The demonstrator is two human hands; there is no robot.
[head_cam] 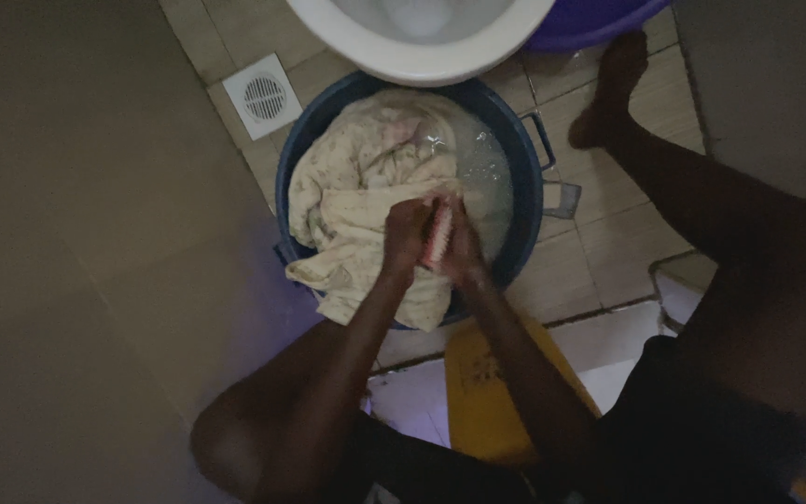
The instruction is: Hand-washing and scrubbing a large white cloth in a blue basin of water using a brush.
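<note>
The grip of both hands is clenched on the same bunch of cloth: our left hand [408, 238] and our right hand [462, 245] press a pinkish fold [437, 235] between them, above the near rim of the dark blue basin [526, 177]. The cream patterned cloth [361, 187] lies mostly to the left of the hands and away from us; its long axis runs from the far side of the basin toward us, and one end hangs over the near rim. The left hand is nearer to the bulk of it, while the right hand stands beside the soapy water [487, 163]. Behind the basin we see the white toilet bowl [422, 56], a white square floor drain [262, 96] to its left, and a purple tub [590, 23] to its right. Under us is a yellow stool [482, 392]. We see no packages, labels or signs.
</note>
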